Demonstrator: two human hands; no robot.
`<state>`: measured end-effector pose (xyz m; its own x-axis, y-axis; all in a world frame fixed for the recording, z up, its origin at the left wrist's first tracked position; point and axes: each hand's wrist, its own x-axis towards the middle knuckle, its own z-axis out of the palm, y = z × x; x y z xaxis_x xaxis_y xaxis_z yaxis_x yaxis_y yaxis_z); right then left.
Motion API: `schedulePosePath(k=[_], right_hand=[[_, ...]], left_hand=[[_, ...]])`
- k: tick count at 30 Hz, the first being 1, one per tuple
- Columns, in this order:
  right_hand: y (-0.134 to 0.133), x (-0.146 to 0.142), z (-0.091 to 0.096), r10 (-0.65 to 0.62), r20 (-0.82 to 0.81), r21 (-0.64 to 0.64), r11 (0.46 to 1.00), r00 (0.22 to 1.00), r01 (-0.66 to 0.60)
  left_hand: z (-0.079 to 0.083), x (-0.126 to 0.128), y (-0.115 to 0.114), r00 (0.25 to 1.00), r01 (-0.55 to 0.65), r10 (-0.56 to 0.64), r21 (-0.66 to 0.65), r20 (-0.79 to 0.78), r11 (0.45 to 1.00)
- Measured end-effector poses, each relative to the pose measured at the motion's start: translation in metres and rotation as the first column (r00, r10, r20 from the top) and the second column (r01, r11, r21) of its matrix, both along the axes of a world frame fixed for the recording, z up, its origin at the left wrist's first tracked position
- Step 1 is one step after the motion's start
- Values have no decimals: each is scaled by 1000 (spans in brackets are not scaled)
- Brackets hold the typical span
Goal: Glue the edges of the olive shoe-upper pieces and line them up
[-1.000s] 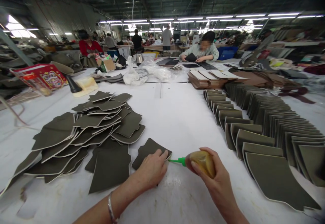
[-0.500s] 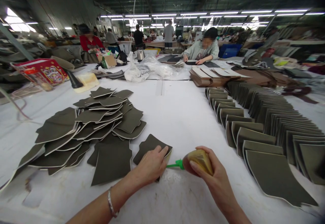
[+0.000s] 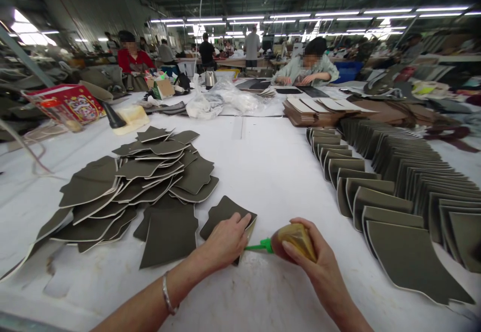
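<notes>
A white-topped table bears an olive panel under the left hand's grip. Left of that grip spreads a loose heap of panels; right of the right hand, panel rows overlap. Well beyond both grips lie crumpled clear plastic and, farther right, stacked brown sheets.

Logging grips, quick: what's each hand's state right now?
Left hand: on the dark panel; whether it grips cannot be told.
Right hand: closed around the green-tipped bottle.
</notes>
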<state>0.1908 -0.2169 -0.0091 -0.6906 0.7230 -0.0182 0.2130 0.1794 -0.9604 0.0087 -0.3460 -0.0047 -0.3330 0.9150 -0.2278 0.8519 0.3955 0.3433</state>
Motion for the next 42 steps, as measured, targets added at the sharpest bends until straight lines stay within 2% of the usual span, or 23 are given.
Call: schedulePosePath(k=[3,7,12,17,22,27,32,37,42], right_hand=[[-2,3,0,54,5,-62,997,999,-54],[-3,6,0,-10,-6,-9,1000,1000,10],[2,6,-5,85,-20,-24,996,996,-86],[16,5,-12,-22,-44,58,998,999,24],[19,5,-12,68,-38,33,997,997,-67],[25,4,-13,-22,-52,112,993,998,28],[23,7,-14,95,-53,56,994,994,-92],[25,7,-13,41,-78,122,992,996,-32],[26,8,-17,113,-83,115,988,990,-103]], left_hand=[[0,0,0,1000,8,-8,3,-8,1000],[1,1,1,1000,5,-5,-15,-6,1000],[3,1,2,1000,7,-7,-28,1,1000],[-1,-1,2,1000,21,-21,6,0,1000],[-4,-2,2,1000,18,-18,11,-6,1000],[-3,-1,3,1000,9,-9,8,-4,1000],[-4,-1,2,1000,9,-9,27,18,1000],[-2,-1,3,1000,-1,1,19,23,1000],[-2,-3,4,1000,-2,1,16,29,1000]])
